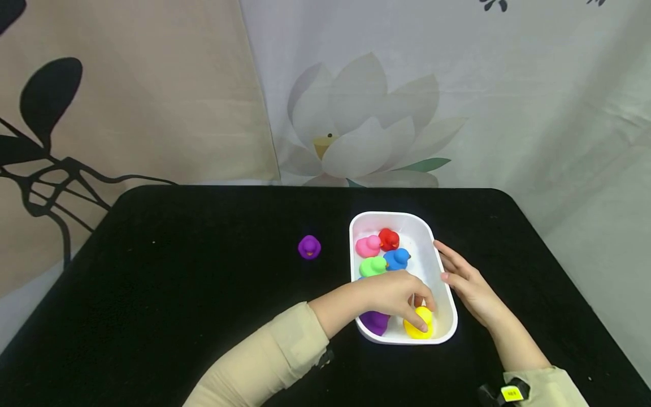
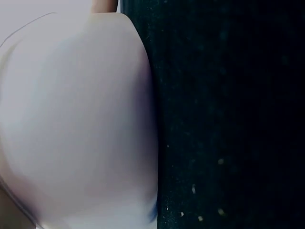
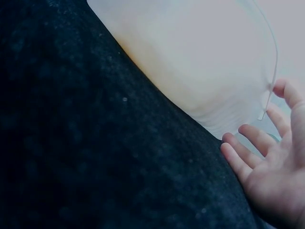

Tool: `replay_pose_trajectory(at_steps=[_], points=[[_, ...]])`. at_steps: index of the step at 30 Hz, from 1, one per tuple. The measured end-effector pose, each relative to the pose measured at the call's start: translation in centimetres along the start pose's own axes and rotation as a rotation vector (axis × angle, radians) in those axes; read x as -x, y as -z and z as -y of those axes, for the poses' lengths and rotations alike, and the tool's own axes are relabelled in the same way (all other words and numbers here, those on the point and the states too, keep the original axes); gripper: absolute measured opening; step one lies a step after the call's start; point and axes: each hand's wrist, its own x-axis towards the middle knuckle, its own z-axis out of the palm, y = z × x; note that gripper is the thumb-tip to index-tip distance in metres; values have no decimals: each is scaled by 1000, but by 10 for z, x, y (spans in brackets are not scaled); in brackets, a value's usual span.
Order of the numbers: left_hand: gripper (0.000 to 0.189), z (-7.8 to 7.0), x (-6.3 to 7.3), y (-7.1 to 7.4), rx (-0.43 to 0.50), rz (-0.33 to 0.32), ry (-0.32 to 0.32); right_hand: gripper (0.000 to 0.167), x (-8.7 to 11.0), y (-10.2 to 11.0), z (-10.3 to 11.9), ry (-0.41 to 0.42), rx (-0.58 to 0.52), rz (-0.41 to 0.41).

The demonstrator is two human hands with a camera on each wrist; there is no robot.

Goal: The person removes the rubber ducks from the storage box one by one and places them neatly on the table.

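In the head view a white tray (image 1: 445, 333) holds several small rubber ducks. My left hand (image 1: 389, 293) reaches over its near half, thumb and fingers pinching a yellow duck (image 1: 421, 327) low in the near right corner. A purple duck (image 1: 374, 322) lies under that wrist, partly covered. Farther back sit a green duck (image 1: 373, 266), a blue duck (image 1: 396, 259), a pink duck (image 1: 368, 246) and a red duck (image 1: 389, 239). My right hand (image 1: 468, 288) rests its extended fingers against the tray's right side, thumb at the rim.
Another purple duck (image 1: 309, 247) stands alone on the black tabletop (image 1: 203, 271), left of the tray. Behind the table's far edge hangs a printed curtain (image 1: 366, 113). Both wrist views show the tray's outer wall close up beside the dark cloth.
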Motion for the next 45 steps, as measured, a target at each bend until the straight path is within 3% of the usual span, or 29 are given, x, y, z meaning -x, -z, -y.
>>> replay_pose_trajectory(at_steps=[13,28,36,45], points=[[39,0,1,3,-16,-5,-34,59,-1,1,0,-15,-6,-1],[36,-2,12,10,34,-109,-129,59,-1,0,0,-20,-15,-3],[39,-5,24,16,67,-184,-205,60,-1,0,1,-18,-11,0],[41,-2,41,29,103,-242,-227,61,1,0,2,-28,-7,-6]])
